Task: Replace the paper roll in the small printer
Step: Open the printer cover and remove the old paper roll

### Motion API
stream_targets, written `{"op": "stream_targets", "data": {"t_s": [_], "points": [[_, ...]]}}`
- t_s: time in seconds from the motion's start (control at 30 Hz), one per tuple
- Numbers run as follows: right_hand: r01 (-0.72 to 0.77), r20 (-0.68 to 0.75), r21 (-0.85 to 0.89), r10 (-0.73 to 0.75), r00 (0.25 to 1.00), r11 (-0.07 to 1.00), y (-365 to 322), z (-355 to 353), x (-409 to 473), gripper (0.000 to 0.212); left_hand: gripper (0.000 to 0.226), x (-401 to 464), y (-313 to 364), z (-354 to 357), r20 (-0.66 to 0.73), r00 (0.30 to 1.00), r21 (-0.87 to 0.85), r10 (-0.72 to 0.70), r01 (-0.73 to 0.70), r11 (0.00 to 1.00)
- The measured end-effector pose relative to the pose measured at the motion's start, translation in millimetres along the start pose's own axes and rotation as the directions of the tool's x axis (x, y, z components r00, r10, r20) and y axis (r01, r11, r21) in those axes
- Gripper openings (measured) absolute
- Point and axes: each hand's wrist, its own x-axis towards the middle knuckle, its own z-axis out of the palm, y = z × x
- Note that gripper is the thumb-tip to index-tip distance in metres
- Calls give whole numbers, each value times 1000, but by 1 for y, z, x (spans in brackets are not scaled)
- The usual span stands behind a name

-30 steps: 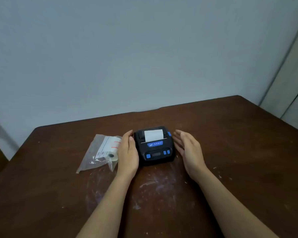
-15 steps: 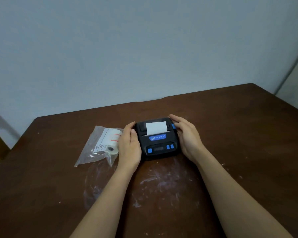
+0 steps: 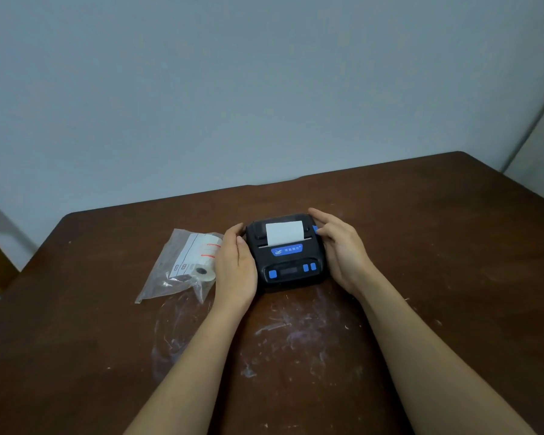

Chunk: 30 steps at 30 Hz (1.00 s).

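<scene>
On the right side of the printer point(image 3: 288, 251), the right hand point(image 3: 343, 251) has its fingers point(image 3: 319, 216) curled over the far corner and the thumb sits right by the blue latch point(image 3: 315, 229). The left hand point(image 3: 236, 265) is flat against the other side, fingers mostly straight, bracing more than gripping. The printer sits flat on the tabletop point(image 3: 453, 277) with a white paper tail point(image 3: 284, 232) poking out of the closed lid.

My guess is the lid is about to get popped. Since the left hand only presses, a hard push on the latch could skid the whole unit sideways. The lid could also snap up and tear that tail.

The new roll point(image 3: 201, 257) is still sealed in its plastic bag point(image 3: 173, 271), just beside the left hand, so a stray nudge could send it rolling.
</scene>
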Motion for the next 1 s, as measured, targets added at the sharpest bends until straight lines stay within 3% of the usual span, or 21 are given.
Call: {"op": "stream_targets", "data": {"t_s": [0.2, 0.7, 0.9, 1.0], "points": [[-20, -22, 92, 22, 1000, 996, -2, -2, -1, 52, 40, 1, -3, 1, -5, 1000, 9, 12, -12, 1000], [-110, -60, 106, 117, 991, 988, -9, 1, 3, 55, 43, 3, -6, 3, -9, 999, 12, 30, -30, 999], [-133, -52, 119, 140, 989, 984, -9, -1, 4, 56, 38, 0, -5, 3, -17, 996, -42, 83, -83, 996], [-136, -55, 122, 144, 988, 983, -9, -1, 5, 56, 36, 0, -3, 2, -15, 999, -108, 39, -40, 993]]}}
